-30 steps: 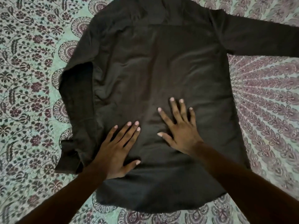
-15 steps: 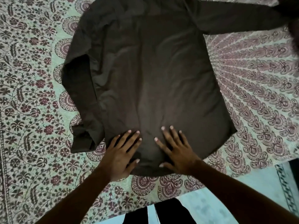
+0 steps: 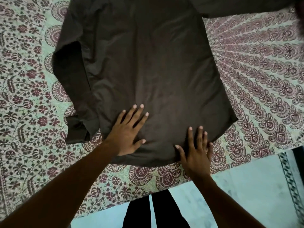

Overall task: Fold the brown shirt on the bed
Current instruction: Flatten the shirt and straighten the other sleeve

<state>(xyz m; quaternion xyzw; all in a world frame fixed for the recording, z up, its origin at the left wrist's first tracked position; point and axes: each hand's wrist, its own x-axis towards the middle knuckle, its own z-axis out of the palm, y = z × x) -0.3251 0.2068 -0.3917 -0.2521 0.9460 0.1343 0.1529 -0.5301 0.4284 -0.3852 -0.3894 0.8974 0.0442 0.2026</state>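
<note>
We've got both hands flat, fingers spread and gripping nothing, left hand [image 3: 126, 134] and right hand [image 3: 195, 150] at the near hem of the shirt [image 3: 153, 63], which runs lengthwise away up the bed [image 3: 29, 112].

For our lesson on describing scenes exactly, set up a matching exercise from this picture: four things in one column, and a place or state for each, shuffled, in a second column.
Things:
1. left hand
2. right hand
3. left sleeve
4. right sleeve

Places or states:
A. stretched out sideways along the top edge of the picture
B. flat on the brown shirt, fingers spread, above the hem
C. folded down along the shirt's side, cuff near the hem
D. flat across the hem, partly on the patterned bedsheet

Pairs: 1-B, 2-D, 3-C, 4-A
</note>
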